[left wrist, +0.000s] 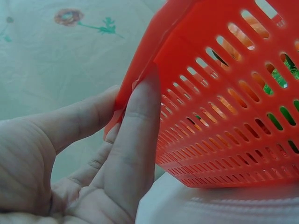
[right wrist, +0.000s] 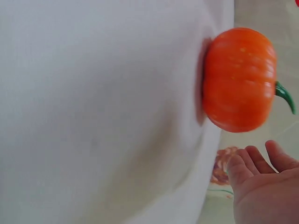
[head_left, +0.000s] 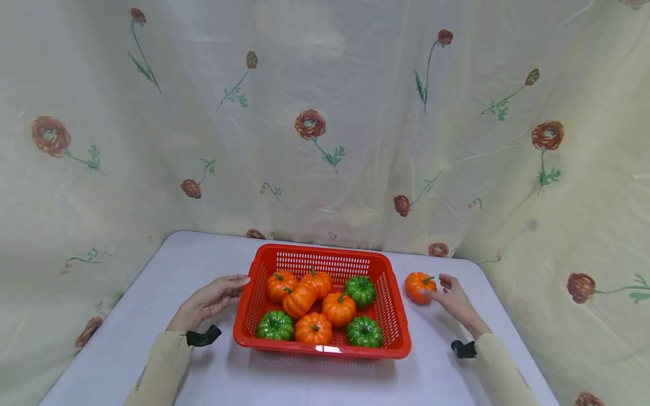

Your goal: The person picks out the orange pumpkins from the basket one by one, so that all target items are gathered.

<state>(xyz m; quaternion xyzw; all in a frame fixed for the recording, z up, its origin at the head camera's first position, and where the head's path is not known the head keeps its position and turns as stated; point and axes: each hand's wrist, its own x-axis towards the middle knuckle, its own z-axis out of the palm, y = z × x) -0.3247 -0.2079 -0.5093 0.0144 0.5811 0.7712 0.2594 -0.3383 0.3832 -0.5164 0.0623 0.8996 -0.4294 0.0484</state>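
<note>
A red plastic basket (head_left: 325,349) with slotted walls stands on the table, holding several orange pumpkins (head_left: 299,299) and three green ones (head_left: 275,325). At its left side, my left hand (head_left: 215,297) pinches the rim between thumb and fingers; the left wrist view shows the fingers (left wrist: 135,126) against the outer wall, under the lip. One more orange pumpkin (head_left: 418,286) sits on the table to the right of the basket, its green stem (right wrist: 284,95) up. My right hand (head_left: 454,301) is just right of that pumpkin, fingers apart and loosely bent, holding nothing.
A white cloth covers the table (head_left: 203,254). Behind it and along both sides hangs a pale curtain (head_left: 350,73) printed with flowers. Black bands (head_left: 203,336) circle the wrists, below light sleeves (head_left: 162,366).
</note>
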